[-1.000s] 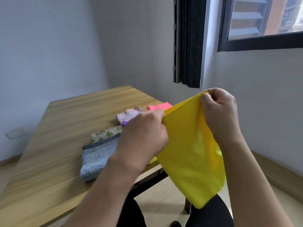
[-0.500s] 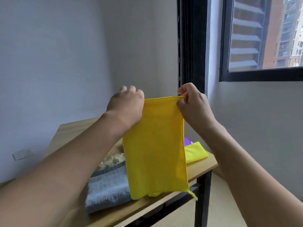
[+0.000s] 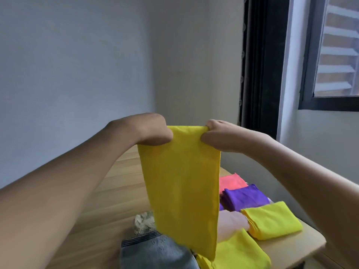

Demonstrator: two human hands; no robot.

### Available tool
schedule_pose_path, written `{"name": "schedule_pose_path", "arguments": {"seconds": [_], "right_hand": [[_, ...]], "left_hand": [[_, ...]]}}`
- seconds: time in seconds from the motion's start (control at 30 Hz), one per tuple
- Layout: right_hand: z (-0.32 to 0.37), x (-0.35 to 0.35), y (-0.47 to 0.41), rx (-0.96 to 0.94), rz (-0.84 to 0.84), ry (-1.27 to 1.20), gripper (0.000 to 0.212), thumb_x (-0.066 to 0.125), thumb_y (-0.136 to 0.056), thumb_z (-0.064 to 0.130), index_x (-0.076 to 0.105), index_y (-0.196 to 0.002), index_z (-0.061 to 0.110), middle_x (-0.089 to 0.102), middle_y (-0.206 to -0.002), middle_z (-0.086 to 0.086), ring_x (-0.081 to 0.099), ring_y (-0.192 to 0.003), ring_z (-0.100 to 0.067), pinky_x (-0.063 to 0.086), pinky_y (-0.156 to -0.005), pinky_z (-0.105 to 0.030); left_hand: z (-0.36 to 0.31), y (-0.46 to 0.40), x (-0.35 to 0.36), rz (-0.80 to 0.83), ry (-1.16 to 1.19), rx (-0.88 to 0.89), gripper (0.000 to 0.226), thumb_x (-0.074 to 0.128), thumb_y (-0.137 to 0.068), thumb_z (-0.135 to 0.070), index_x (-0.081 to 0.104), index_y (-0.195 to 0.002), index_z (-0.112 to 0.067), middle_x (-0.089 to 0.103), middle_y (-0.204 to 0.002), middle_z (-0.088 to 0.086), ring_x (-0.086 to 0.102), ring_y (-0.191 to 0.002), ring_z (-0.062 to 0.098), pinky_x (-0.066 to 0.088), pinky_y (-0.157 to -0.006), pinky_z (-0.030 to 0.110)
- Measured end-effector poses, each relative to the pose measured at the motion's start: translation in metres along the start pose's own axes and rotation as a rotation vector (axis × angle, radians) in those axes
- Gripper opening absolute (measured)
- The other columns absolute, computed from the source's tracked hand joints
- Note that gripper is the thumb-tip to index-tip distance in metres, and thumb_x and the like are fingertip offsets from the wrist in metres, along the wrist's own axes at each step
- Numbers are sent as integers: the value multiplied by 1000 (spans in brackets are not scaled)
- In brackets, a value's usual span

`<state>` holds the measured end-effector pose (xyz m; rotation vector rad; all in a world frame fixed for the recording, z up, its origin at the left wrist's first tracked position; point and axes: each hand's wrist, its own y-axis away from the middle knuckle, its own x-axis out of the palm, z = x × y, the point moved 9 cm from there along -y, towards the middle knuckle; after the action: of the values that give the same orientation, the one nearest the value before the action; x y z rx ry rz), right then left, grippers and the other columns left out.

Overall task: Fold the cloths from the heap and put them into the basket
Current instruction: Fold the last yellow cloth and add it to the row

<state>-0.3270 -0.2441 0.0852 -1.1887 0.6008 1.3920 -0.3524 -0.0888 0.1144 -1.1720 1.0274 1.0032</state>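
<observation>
Yellow cloth (image 3: 180, 183) hangs in the air as a narrow vertical strip, held by its top edge above the near right part of the worktop (image 3: 120, 191). The left hand (image 3: 153, 131) pinches the upper left corner with curled fingers, and the right hand (image 3: 217, 135) pinches the upper right corner in the same way. A second ago the same cloth was bunched and slack between the two hands at chest level; half a second ago it was already drawn out flat, and it has since been raised further and pulled taut, with the lower end now just above the cloths on the worktop. In judgement, this means the lengthwise fold is set and the strip is ready for a crosswise fold.

Below and to the right lie folded cloths: a yellow folded cloth (image 3: 272, 220), a second yellow piece (image 3: 239, 253) at the near edge, a purple folded cloth (image 3: 244, 197) and a pink folded cloth (image 3: 231, 183) behind it. A grey towel (image 3: 155, 253) and a patterned cloth (image 3: 144, 222) lie to the left of the strip. The basket is not in view, so placement cannot yet be judged
</observation>
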Motion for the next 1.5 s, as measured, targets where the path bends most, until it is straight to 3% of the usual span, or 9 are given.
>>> {"name": "schedule_pose_path", "arguments": {"seconds": [0.17,0.27,0.33,0.43,0.6,0.77,0.97,1.17,1.5], "right_hand": [[3,55,-97,-251,175,416,45,51,-76,-9,19,-55,15,17,-59,0,15,-52,-10,12,-50,-21],[13,78,-145,-698,126,702,80,64,-22,0,-8,-52,16,-15,-60,1,-15,-59,-10,-8,-60,-23],[7,65,-178,-547,126,243,66,75,-38,12,9,-47,11,-2,-52,-1,5,-43,-11,0,-49,-19],[-27,29,-215,-133,-342,117,2,40,-89,8,40,-87,10,46,-91,-14,51,-91,-32,35,-70,-31],[-39,26,-214,-194,-690,381,19,40,-83,4,47,-100,6,46,-112,-16,46,-96,-35,30,-74,-36],[-112,160,-217,-132,23,585,27,42,-89,11,54,-114,7,50,-122,-13,50,-110,-34,43,-85,-35],[-169,245,-189,14,604,253,13,59,-80,9,56,-89,18,65,-79,-5,51,-64,-18,35,-49,-23],[-183,241,-230,90,502,52,19,57,-86,8,59,-103,16,66,-68,1,60,-56,-10,43,-50,-21],[-210,282,-320,82,262,297,20,43,-83,5,59,-94,7,57,-89,-9,52,-76,-27,35,-52,-23]], "left_hand": [[45,-85,50,-44,28,-49,7,44,-76,-12,44,-70,-15,52,-80,4,50,-71,21,34,-58,28],[63,-136,67,-144,185,-78,11,47,-75,-8,41,-68,-14,47,-78,4,44,-67,21,31,-54,28],[71,-161,66,-254,293,-89,11,47,-75,-5,42,-71,-14,47,-78,5,45,-69,25,31,-54,28],[73,-184,46,-536,255,-69,11,47,-76,-3,45,-81,-12,47,-72,4,45,-70,28,26,-50,28],[50,-199,47,-833,-3,103,22,47,-73,4,40,-84,-13,57,-73,11,42,-72,31,23,-56,32],[42,-213,190,-302,46,221,22,49,-81,-10,50,-95,-26,64,-95,7,60,-90,33,40,-69,34],[35,-200,322,250,422,208,18,61,-83,-14,53,-81,-30,60,-90,-2,58,-86,16,46,-73,28],[63,-239,328,209,902,-91,13,59,-89,-5,61,-86,-18,54,-70,1,50,-60,11,41,-55,22],[73,-342,383,104,833,-260,21,47,-86,-2,61,-89,-17,52,-70,5,45,-57,18,32,-49,20]]}}
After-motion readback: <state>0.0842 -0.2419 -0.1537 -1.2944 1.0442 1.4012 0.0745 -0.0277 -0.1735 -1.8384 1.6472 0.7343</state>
